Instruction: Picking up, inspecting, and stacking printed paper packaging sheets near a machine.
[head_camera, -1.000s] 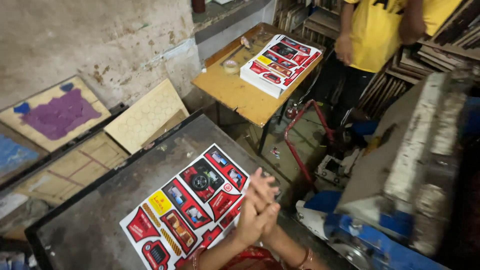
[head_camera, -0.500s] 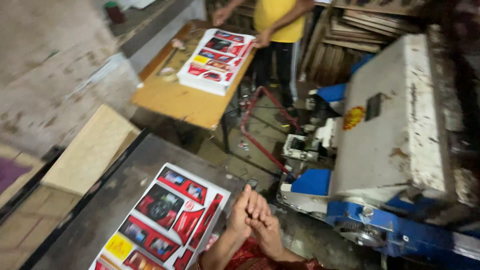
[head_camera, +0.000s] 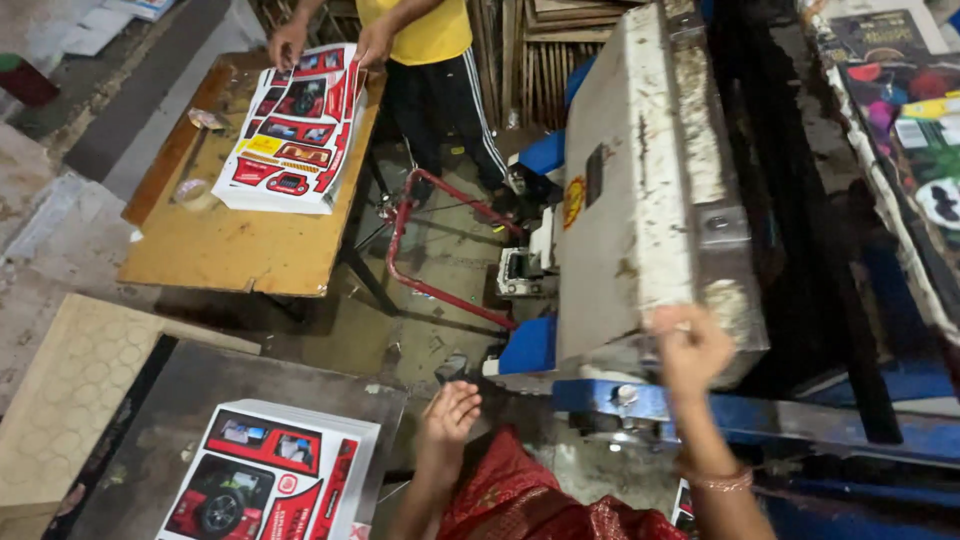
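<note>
Right hand: while it is raised against the lower edge of the press platen (head_camera: 650, 190), the right hand (head_camera: 690, 345) is curled shut, its fingers gripping the worn grey-white edge of that platen.
Left hand: the left hand (head_camera: 447, 415) is open, fingers loosely spread, holding nothing; it hovers over the gap between the dark metal table (head_camera: 170, 420) and the machine.
Wrist: thin bangles (head_camera: 715, 480) ring the right forearm.
Clothing: red patterned cloth (head_camera: 520, 500) lies between the two forearms at the bottom edge.
Press platen: a heavy, stained slab, tilted, with a blue machine frame (head_camera: 800, 425) just under it.
Nearest stack: a pile of printed red card sheets (head_camera: 270, 485) with toy-car pictures lies on the dark metal table, near the left hand but apart from it.
Beside the table: a pale board with a honeycomb pattern (head_camera: 70, 400) leans at the left.
Floor: a red metal tube frame (head_camera: 420, 240) stands between the machine and the wooden table (head_camera: 240, 240).
Wooden table: a second stack of the same printed sheets (head_camera: 290, 130) lies on it, with a roll of tape (head_camera: 190, 193) nearby.
Other person: a co-worker in a yellow shirt (head_camera: 425, 30) and dark striped trousers holds the far edge of that second stack with both hands.
</note>
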